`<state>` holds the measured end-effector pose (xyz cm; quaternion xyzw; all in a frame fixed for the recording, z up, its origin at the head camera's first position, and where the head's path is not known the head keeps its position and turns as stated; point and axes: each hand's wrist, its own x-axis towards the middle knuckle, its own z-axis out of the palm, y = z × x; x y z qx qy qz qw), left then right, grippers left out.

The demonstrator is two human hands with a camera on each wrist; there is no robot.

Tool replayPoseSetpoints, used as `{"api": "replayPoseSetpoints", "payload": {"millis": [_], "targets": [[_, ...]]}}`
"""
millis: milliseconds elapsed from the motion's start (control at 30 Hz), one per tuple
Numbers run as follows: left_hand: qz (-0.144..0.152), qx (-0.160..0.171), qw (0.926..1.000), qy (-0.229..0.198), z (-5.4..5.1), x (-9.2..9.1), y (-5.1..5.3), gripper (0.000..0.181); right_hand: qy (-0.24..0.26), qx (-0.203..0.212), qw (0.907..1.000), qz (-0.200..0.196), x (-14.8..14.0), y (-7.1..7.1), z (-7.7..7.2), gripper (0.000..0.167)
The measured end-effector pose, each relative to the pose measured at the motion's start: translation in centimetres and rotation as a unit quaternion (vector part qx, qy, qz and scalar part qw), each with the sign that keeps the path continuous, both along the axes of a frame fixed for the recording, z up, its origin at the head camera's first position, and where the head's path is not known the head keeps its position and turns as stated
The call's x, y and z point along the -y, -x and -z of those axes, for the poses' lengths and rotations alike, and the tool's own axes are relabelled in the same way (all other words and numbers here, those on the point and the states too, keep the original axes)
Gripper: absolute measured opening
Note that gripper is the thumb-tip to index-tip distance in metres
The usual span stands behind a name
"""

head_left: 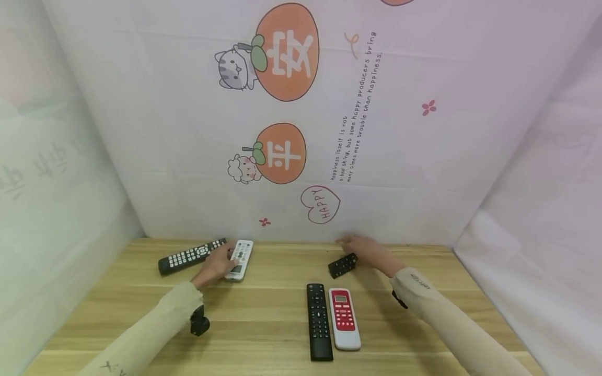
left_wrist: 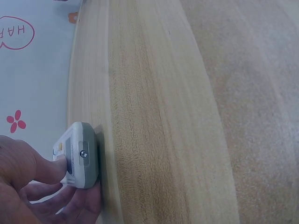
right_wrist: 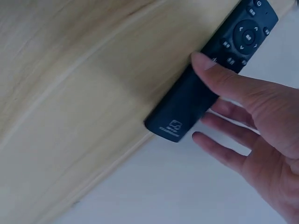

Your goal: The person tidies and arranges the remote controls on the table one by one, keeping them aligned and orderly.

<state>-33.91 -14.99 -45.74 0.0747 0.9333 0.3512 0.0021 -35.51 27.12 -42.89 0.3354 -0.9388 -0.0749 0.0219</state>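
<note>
A white remote control point(head_left: 241, 259) is gripped by my left hand point(head_left: 218, 265) near the back of the table. In the left wrist view its end point(left_wrist: 85, 156) faces the camera, the thumb point(left_wrist: 49, 169) on the button face and the other fingers curled beneath. At the back right, my right hand point(head_left: 369, 253) holds a small black remote control point(head_left: 342, 265). The right wrist view shows the thumb point(right_wrist: 212, 70) across the face of this remote point(right_wrist: 187, 105), with fingers behind its far edge. Part of its underside grip is hidden.
A long black remote with white buttons point(head_left: 188, 256) lies left of my left hand. Nearer the front, a long black remote point(head_left: 319, 324) and a red-and-white remote point(head_left: 346, 334) lie side by side on the wooden table point(head_left: 254, 324). A printed white cloth point(head_left: 188, 156) rises behind.
</note>
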Motion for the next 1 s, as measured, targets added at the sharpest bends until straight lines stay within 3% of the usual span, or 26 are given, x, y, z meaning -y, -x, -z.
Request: {"api": "replayPoseSetpoints", "payload": {"millis": [367, 500, 667, 833, 1000], "targets": [[-0.006, 0.013, 0.9999, 0.001, -0.3, 0.0, -0.1, 0.053, 0.061, 0.058, 0.9948, 0.058, -1.9, 0.2, -0.3, 0.02], [0.0, 0.005, 1.0, 0.002, -0.4, 0.0, -0.2, 0.052, 0.087, 0.1, 0.9877, 0.082, -2.2, -0.3, -0.4, 0.03], [0.005, -0.005, 1.0, 0.006, -0.6, 0.0, -0.3, 0.051, 0.096, 0.123, 0.9824, 0.102, -1.8, -1.0, -0.8, 0.049], [0.005, 0.004, 0.9999, 0.014, -0.7, 0.0, -0.1, 0.051, 0.105, 0.12, 0.9821, 0.101, -1.7, -1.2, -1.0, 0.049], [0.003, 0.013, 0.9997, 0.022, -0.6, -0.1, -0.2, 0.052, 0.15, 0.127, 0.9743, 0.11, -2.4, -1.6, -1.1, 0.047]]}}
